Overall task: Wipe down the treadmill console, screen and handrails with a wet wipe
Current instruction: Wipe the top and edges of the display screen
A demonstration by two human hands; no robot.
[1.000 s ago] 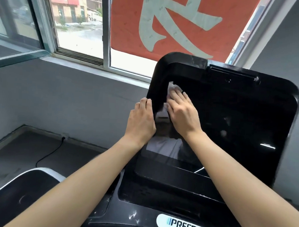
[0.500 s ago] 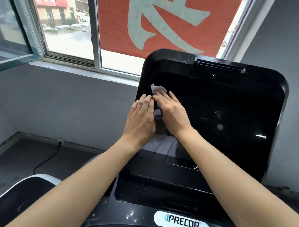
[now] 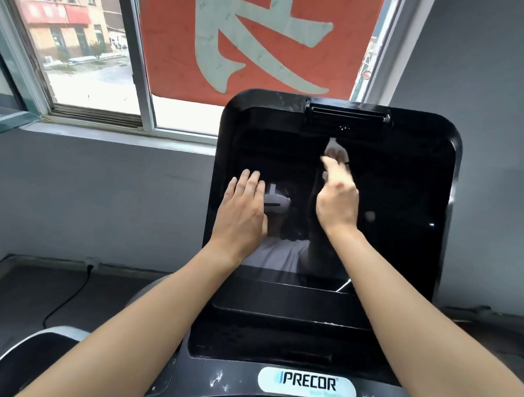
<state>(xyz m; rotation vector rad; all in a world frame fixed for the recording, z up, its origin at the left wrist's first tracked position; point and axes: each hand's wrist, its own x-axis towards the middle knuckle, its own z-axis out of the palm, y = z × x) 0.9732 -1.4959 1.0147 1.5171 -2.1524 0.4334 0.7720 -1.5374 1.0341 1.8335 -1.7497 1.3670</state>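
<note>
One PRECOR badge point(image 3: 306, 384) nearest, on the lower edge of the one black console point(image 3: 279, 334), which has white specks beside the badge. One curved black and silver part point(image 3: 38, 347) at lower left; can't tell what it is. Two bare forearms reach up over the console.

One glossy black screen point(image 3: 404, 204). Two hands on it, apart from each other. Left hand point(image 3: 242, 209) lies flat on the left part of the screen, fingers straight and together, released, holding nothing. Right hand point(image 3: 337, 201) is near screen centre, higher, motion-blurred, thumb up.

One wet wipe point(image 3: 335, 149), white and crumpled, sits at the tips of the right hand's fingers point(image 3: 331, 167) and sticks up just past them, against the upper middle of the screen, just below the one vent slot point(image 3: 348, 115). Blur hides whether those fingers pinch the wipe or press it flat.

One black cable point(image 3: 70, 298) on the floor at left, running to a plug at the wall base. Grey wall point(image 3: 104, 197) behind. One window point(image 3: 90, 55), one red banner point(image 3: 261, 42) with a pale character, buildings outside.
</note>
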